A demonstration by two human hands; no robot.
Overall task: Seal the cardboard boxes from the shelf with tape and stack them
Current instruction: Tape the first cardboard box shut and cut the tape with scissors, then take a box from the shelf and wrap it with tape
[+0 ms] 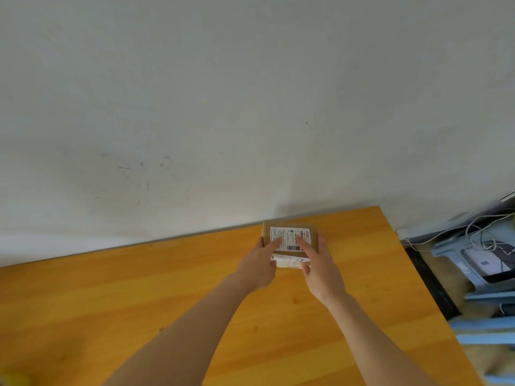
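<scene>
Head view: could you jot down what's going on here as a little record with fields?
surface: orange table against a white wall
object: small cardboard box with a white label, lying near the table's far edge
hands: left hand holds the box's left side; right hand holds its right side; each index finger lies on the label
beside the table: blue shelf with white cables
tape roll: not in view

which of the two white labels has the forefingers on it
The upper label, with the barcode, atop the box: left hand and right hand each rest a forefinger there. The lower label has none.
</scene>
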